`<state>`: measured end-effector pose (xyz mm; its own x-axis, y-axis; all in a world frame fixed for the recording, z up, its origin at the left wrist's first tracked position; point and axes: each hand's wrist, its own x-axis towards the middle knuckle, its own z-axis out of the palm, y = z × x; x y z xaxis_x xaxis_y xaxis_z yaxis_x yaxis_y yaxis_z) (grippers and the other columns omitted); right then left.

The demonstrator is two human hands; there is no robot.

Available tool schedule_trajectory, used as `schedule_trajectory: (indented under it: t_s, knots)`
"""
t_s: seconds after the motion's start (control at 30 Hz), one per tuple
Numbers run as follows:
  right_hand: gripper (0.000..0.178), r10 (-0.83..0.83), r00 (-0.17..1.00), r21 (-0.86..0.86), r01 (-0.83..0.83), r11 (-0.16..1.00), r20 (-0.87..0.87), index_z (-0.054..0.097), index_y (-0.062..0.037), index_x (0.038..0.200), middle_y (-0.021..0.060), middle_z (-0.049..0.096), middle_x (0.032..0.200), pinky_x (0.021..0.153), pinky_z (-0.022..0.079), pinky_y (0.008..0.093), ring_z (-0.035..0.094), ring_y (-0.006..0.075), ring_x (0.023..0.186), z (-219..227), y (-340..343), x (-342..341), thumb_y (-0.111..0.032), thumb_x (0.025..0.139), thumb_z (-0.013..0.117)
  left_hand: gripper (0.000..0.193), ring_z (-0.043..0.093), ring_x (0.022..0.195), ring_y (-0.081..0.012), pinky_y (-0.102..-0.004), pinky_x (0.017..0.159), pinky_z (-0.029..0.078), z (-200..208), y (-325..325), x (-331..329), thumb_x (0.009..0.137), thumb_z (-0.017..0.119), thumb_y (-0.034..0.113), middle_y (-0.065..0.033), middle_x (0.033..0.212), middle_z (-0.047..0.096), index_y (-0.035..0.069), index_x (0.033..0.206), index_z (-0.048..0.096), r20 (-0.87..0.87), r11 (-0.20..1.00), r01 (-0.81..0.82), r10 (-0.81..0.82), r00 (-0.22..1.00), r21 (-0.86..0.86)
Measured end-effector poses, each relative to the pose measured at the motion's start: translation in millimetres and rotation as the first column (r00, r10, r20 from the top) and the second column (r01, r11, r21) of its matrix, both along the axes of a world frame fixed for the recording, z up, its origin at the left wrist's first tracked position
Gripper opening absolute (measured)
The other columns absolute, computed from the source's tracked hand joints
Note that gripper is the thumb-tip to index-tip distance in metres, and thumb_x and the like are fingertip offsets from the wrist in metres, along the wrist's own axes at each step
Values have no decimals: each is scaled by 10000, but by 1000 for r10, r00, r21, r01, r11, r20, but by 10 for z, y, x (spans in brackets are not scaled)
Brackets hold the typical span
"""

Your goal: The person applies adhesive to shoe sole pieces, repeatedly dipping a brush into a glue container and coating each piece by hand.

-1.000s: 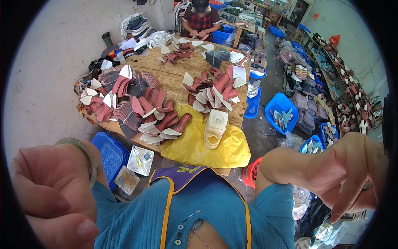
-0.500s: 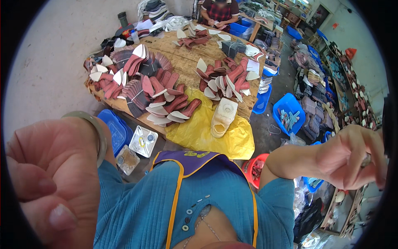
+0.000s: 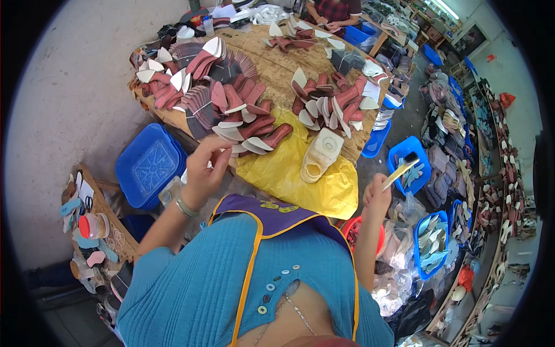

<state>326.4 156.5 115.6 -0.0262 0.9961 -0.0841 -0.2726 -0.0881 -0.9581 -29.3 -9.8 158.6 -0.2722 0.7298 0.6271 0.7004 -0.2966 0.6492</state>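
One brush (image 3: 398, 172) was gripped by the right hand (image 3: 377, 199), right of centre; the left hand (image 3: 205, 169), left of centre, curled its fingers near red-and-white shoe pieces (image 3: 277, 136), any hold unclear. These lay on a wooden table (image 3: 278, 87), upper middle, by a yellow sheet (image 3: 269, 174); stacked blue bins (image 3: 147, 166) and a pale wall (image 3: 75, 115) stood left.

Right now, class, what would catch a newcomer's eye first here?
Probably the bright yellow sheet over the near edge of the wooden table, with an off-white container on it. Clusters of reddish, white-tipped pieces beside and beyond it also stand out. To the right, the right hand grips a dark-bristled brush.
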Motion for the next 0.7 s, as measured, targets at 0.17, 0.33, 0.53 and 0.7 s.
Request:
schedule_trajectory:
  t_s: [0.17, 0.33, 0.53, 0.7]
  knots:
    - [259, -112, 837, 51, 100, 994, 536, 544, -22, 967, 7, 521, 746, 595, 406, 232, 475, 80, 652, -589, 35, 44, -254, 895, 633, 120, 545, 607, -86, -224, 537, 423, -406, -72, 124, 851, 627, 34, -44, 829, 599, 21, 969, 611, 247, 980, 3, 47, 968, -198]
    - [255, -195, 786, 262, 43, 964, 587, 543, -40, 981, -17, 492, 750, 595, 345, 220, 429, 57, 648, -630, 147, -95, -276, 912, 611, 139, 554, 580, -141, -248, 531, 440, -393, -6, 86, 828, 644, 39, -69, 857, 614, 35, 964, 614, 76, 984, 9, 5, 997, -179]
    - [291, -61, 951, 24, 56, 998, 304, 542, -23, 1030, -66, 379, 603, 415, 209, 173, 312, 3, 482, -325, -52, -492, -305, 971, 498, 140, 585, 609, -178, -264, 543, 456, -651, -130, -112, 828, 642, 56, -80, 859, 616, 52, 964, 613, 98, 974, -12, 35, 995, -228]
    - [464, -144, 989, -82, 140, 987, -39, 495, 33, 1183, -12, 417, 638, 379, 242, 186, 330, 45, 451, -330, 18, -600, -381, 981, 443, 144, 590, 627, -175, -260, 543, 455, -792, -69, -593, 838, 628, 67, -79, 855, 615, 55, 981, 618, 92, 949, -71, 104, 990, -306]
